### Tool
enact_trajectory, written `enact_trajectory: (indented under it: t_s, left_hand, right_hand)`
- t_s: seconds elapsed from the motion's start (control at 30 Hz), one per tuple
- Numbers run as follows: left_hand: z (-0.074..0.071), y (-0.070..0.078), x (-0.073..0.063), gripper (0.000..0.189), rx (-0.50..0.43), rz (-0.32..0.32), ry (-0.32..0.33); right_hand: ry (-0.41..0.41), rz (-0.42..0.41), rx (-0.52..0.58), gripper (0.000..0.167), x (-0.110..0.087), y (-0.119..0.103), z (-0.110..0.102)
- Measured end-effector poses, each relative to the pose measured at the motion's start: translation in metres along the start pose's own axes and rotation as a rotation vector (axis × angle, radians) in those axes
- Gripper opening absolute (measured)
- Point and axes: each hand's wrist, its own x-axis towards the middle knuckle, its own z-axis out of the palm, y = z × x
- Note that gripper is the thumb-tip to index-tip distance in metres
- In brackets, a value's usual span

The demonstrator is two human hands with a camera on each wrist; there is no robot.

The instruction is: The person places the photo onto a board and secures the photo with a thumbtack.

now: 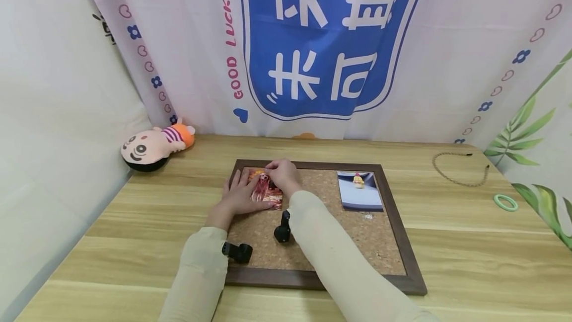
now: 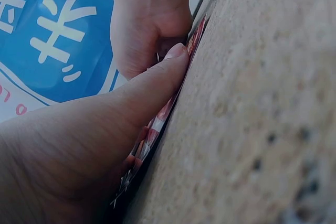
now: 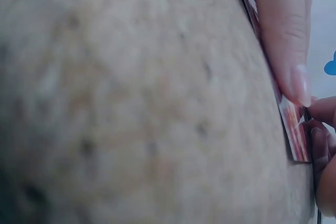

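A reddish photo of a dog (image 1: 260,194) lies at the upper left of a framed cork board (image 1: 321,257). My left hand (image 1: 241,196) is spread over its left side, fingers straight, the thumb pressing along its lower edge. In the left wrist view that thumb (image 2: 152,85) lies on the photo (image 2: 157,124). My right hand (image 1: 282,174) is at the photo's top edge, with curled fingers pinched together. The right wrist view shows these curled fingers (image 3: 323,148) beside the photo's corner; what they pinch is hidden.
At the board's upper right is a second photo (image 1: 361,198) with a small yellow figure, and a small clear item (image 1: 368,216) below it. A plush doll (image 1: 156,145) lies at the back left. A braided band (image 1: 456,179) and a green ring (image 1: 506,202) lie on the right.
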Motion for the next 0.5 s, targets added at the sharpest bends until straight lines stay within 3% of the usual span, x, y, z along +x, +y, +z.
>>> enact_trajectory:
  t_s: [0.5]
  left_hand:
    - [0.0001, -0.0001, 0.0029, 0.094, 0.006, 0.005, 0.012]
  right_hand:
    - [0.018, 0.017, -0.096, 0.010, 0.0017, -0.0016, 0.0005]
